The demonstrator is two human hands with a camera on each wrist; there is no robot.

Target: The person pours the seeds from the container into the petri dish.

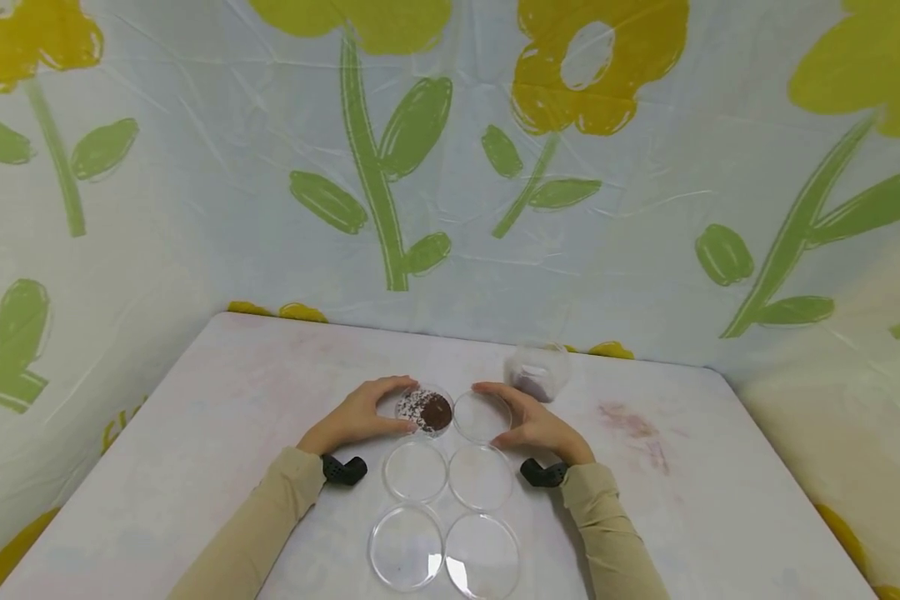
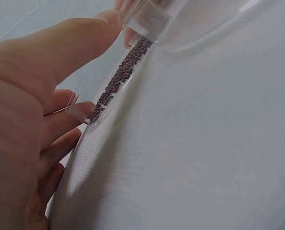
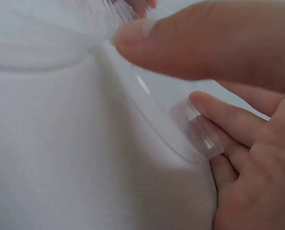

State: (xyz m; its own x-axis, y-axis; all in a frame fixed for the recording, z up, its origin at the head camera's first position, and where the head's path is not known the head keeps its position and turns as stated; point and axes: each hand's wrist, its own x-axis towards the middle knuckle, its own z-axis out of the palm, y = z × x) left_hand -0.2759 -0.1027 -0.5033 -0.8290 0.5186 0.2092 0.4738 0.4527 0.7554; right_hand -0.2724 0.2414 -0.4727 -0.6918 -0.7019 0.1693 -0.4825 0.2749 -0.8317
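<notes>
On the bench (image 1: 232, 392), a seed-filled dish (image 1: 426, 410) of dark brown grains is clasped in the left hand's (image 1: 356, 417) grip, thumb and fingers curved to opposite sides. Just beside it, a clear dish (image 1: 480, 417) is likewise clasped by the right hand (image 1: 538, 423). Nearer the person, four more clear dishes (image 1: 416, 471) are arranged in two rows.

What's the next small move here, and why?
Probably ease the right hand off the clear dish: it appears to sit flat beside the dish of dark grains, continuing the two-column layout of four nearer dishes.
</notes>
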